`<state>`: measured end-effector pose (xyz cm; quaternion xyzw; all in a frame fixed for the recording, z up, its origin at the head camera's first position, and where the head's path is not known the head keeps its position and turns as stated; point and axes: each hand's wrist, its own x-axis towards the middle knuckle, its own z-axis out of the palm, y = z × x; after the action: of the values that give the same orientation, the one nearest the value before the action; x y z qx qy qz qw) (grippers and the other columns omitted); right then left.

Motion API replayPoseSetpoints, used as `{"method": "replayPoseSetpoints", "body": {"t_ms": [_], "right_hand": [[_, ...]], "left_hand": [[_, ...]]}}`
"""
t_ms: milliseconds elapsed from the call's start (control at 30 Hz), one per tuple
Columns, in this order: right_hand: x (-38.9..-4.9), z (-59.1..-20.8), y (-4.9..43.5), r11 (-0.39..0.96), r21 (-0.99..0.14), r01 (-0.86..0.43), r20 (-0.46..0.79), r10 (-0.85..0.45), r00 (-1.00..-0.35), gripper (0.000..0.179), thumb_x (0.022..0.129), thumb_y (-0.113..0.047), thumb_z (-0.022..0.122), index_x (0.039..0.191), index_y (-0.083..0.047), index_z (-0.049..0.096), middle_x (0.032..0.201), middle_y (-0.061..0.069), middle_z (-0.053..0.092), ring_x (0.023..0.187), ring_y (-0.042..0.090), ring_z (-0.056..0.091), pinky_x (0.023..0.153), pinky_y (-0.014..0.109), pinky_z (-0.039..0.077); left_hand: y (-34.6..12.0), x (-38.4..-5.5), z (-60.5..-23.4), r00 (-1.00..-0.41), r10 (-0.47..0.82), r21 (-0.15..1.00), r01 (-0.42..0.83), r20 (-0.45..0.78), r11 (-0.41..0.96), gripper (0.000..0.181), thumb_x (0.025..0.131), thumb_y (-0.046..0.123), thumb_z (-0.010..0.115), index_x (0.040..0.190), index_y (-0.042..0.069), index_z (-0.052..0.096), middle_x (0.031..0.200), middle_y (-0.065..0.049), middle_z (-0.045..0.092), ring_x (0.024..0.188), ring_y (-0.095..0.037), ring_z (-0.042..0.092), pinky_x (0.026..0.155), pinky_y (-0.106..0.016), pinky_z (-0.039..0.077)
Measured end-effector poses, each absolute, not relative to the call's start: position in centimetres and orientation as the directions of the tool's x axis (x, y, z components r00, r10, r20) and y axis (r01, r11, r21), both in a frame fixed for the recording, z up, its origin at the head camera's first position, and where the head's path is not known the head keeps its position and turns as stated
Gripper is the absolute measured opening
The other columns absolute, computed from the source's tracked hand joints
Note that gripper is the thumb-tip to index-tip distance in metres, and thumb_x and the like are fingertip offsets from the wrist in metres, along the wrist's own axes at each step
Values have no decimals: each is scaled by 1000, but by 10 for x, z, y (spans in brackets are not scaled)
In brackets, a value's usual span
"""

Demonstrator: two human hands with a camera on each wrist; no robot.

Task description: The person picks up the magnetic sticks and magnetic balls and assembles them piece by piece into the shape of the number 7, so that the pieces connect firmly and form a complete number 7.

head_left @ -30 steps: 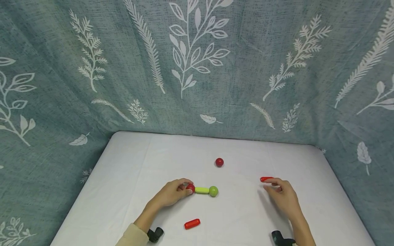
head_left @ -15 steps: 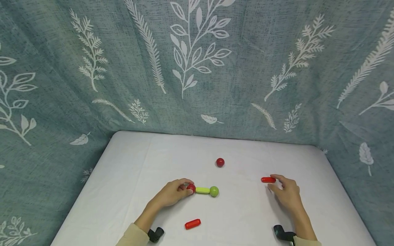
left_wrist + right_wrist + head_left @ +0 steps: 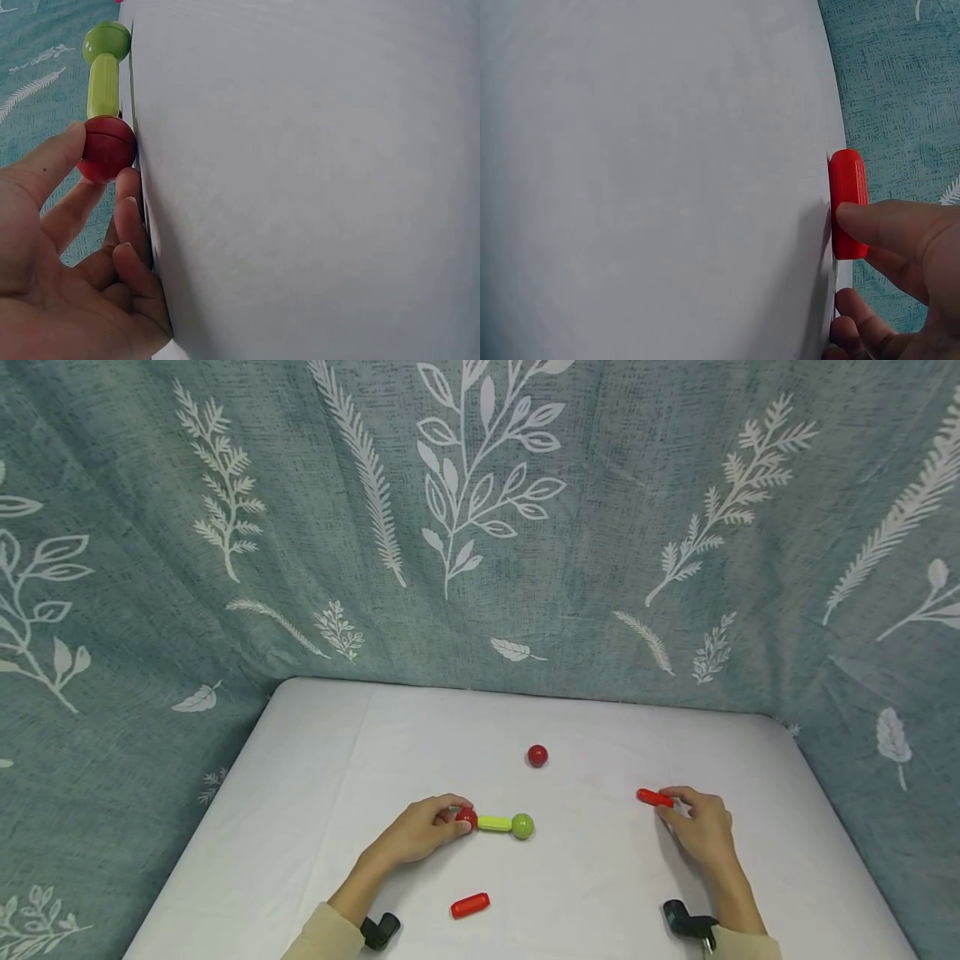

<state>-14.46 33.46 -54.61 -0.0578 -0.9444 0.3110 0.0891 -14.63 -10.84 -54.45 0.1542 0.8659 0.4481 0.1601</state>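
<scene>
My left hand (image 3: pixel 423 831) pinches a dark red ball (image 3: pixel 109 148) between thumb and fingers. A yellow-green rod (image 3: pixel 494 824) joins that ball to a green ball (image 3: pixel 522 826), forming a dumbbell shape that points right. Over on the right side of the table, my right hand (image 3: pixel 701 827) grips a short red rod (image 3: pixel 848 204) near one end, thumb across it. In the head view the red rod's free end points left and slightly away. Fingers of the right hand partly cover its near end.
A loose red ball (image 3: pixel 537 756) lies toward the back of the white table (image 3: pixel 405 727). Another red rod (image 3: pixel 470 906) lies near the front, right of the left wrist. A patterned green cloth (image 3: pixel 570 568) hangs behind the table.
The right hand has shifted slightly right and its thumb and fingers have closed on the red rod, which has turned a little. The left hand and its dumbbell piece stay in place.
</scene>
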Motion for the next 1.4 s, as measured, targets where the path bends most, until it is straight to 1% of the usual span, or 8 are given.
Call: {"method": "replayPoseSetpoints", "body": {"t_ms": [333, 567, 700, 800, 867, 1000, 1133, 1400], "right_hand": [[-147, -547, 334, 793, -603, 89, 122, 201, -972, 25, 89, -7, 72, 112, 1, 71, 121, 35, 60, 103, 56, 57, 84, 67, 42], [-146, -544, 332, 783, -616, 87, 112, 197, -974, 25, 89, -7, 73, 113, 1, 71, 121, 36, 60, 104, 55, 57, 84, 65, 43], [-142, -537, 326, 754, -652, 83, 60, 161, -985, 25, 91, -10, 72, 114, 0, 70, 118, 32, 61, 98, 44, 57, 77, 51, 46], [-139, -531, 317, 714, -692, 104, -11, 134, -991, 27, 92, -14, 71, 117, -3, 69, 113, 24, 62, 89, 32, 56, 70, 39, 45], [-138, -528, 311, 679, -722, 130, -55, 131, -990, 29, 93, -17, 72, 119, -5, 69, 110, 19, 62, 85, 27, 56, 67, 35, 44], [-137, -525, 298, 638, -755, 151, -95, 122, -988, 30, 92, -21, 74, 119, -8, 69, 105, 12, 63, 86, 23, 59, 68, 34, 45], [-134, -525, 287, 632, -760, 154, -110, 108, -988, 30, 91, -22, 76, 117, -9, 69, 102, 9, 63, 86, 21, 60, 68, 34, 45], [-126, -529, 263, 615, -778, 128, -113, 64, -992, 25, 90, -20, 76, 112, -9, 71, 93, 5, 63, 74, 16, 56, 63, 30, 42]], "left_hand": [[-108, -147, -544, -903, 408, 818, 130, -136, 560, 32, 96, 37, 68, 124, 22, 68, 88, 5, 60, 78, -15, 54, 66, -33, 45], [-108, -147, -544, -904, 404, 819, 127, -137, 560, 30, 96, 37, 69, 123, 24, 68, 87, 5, 60, 77, -14, 54, 65, -32, 45], [-108, -147, -544, -904, 404, 819, 124, -140, 561, 31, 95, 37, 69, 123, 24, 68, 87, 4, 60, 76, -15, 54, 65, -33, 44], [-108, -147, -544, -904, 404, 819, 121, -143, 560, 31, 95, 36, 69, 124, 23, 68, 87, 4, 60, 76, -15, 54, 65, -33, 44], [-108, -147, -544, -904, 403, 820, 119, -144, 560, 32, 95, 37, 69, 124, 23, 67, 87, 4, 60, 77, -15, 54, 65, -33, 44], [-108, -147, -544, -901, 407, 823, 117, -147, 556, 32, 95, 36, 69, 124, 23, 67, 88, 4, 60, 77, -15, 54, 65, -33, 44], [-109, -147, -545, -897, 415, 827, 116, -150, 550, 30, 95, 36, 69, 123, 24, 67, 88, 4, 61, 77, -15, 54, 65, -33, 44], [-109, -147, -545, -896, 420, 828, 126, -142, 547, 31, 96, 37, 68, 124, 24, 67, 88, 4, 61, 77, -15, 55, 65, -33, 45]]}}
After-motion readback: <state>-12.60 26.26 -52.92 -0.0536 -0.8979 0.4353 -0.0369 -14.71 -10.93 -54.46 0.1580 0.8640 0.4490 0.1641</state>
